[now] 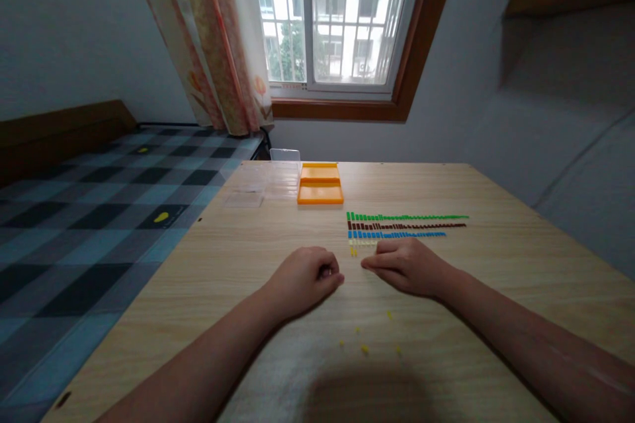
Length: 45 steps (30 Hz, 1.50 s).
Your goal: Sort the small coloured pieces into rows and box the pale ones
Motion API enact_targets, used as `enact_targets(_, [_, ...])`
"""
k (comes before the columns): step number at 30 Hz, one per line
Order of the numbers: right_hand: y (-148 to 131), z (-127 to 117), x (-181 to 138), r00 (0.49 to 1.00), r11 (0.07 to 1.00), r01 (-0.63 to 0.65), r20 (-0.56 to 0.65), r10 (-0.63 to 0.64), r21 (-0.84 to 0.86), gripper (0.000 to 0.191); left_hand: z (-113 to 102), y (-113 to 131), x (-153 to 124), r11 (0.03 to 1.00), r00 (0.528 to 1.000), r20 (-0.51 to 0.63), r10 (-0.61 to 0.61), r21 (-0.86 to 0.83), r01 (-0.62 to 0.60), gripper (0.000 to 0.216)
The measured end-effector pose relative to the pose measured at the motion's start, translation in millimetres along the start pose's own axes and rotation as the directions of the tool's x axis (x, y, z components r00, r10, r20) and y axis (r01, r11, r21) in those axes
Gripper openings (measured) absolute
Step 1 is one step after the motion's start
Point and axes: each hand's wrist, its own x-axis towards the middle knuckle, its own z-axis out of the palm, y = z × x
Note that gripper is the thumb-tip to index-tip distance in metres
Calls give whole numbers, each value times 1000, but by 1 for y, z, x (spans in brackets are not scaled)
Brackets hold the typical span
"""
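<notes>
My left hand rests on the table in a loose fist, thumb toward the middle; what it holds, if anything, is hidden. To its right, my right hand is closed in a pinch low over the wood, and anything between its fingertips is too small to make out. Just left of those fingertips stand two small yellow pieces. Beyond my right hand lie rows of small pieces: a green row, a brown row, a blue row and a pale row, partly covered by the hand.
Several loose yellow pieces lie scattered on the near part of the wooden table. At the back stand an open orange case and clear plastic boxes. A bed with a checked sheet borders the table's left side.
</notes>
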Motion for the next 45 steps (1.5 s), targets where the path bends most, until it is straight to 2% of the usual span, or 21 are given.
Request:
enact_targets(5, [2,3,-1,991,998,-64,-117,61,-21,25,1,-4,1,1000,1000,-2,1,-21,-1,13])
enact_targets(12, [-1,6,1,995,996,-85,-48,84,-28,26,-1,-2,1,1000,1000,5,8,-20,-8,17])
enact_targets(24, [-3,10,0,990,992,-128,-61,128,17,27,0,-2,-1,1000,1000,17,6,-9,-6,16])
enact_targets(34, [6,7,7,992,991,-127,6,127,-48,28,-1,-2,-1,1000,1000,15,7,-17,-7,15])
enact_targets(40, [8,10,5,985,988,-154,-73,154,17,28,-1,-2,0,1000,1000,24,6,-18,-5,13])
enact_targets(45, [9,12,4,987,988,-153,-42,153,3,28,-1,-2,0,1000,1000,20,1,-13,0,14])
